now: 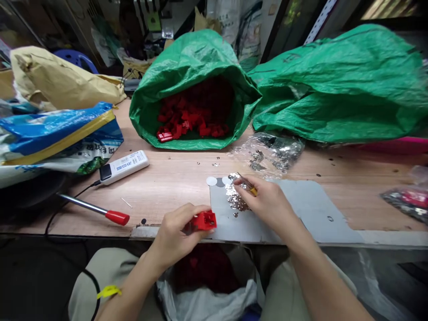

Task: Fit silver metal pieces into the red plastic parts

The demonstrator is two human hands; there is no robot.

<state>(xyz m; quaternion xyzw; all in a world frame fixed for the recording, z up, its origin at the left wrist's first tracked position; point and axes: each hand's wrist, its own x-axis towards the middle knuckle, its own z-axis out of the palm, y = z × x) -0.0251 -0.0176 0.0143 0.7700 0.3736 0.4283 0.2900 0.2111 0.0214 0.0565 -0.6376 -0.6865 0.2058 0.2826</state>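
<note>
My left hand [177,229] grips a small red plastic housing [205,220] near the table's front edge, its open side facing right. Between the thumb and fingers of my right hand [267,198] is a thin pointed metal tool with a yellow grip [252,191]; whether it is a pair of tweezers cannot be made out. The tool's tip is over a pile of small shiny metal pieces [236,198] spread on a grey mat [301,196]. Two white discs and a grey disc [220,182] lie along the mat's back edge.
A green sack [197,53] full of red plastic parts [187,120] lies open behind. Another green sack [334,89], a clear bag of metal pieces [274,151], a white device [125,167] and a red-handled lever [117,217] surround the work area. Below hangs a white bag [210,303].
</note>
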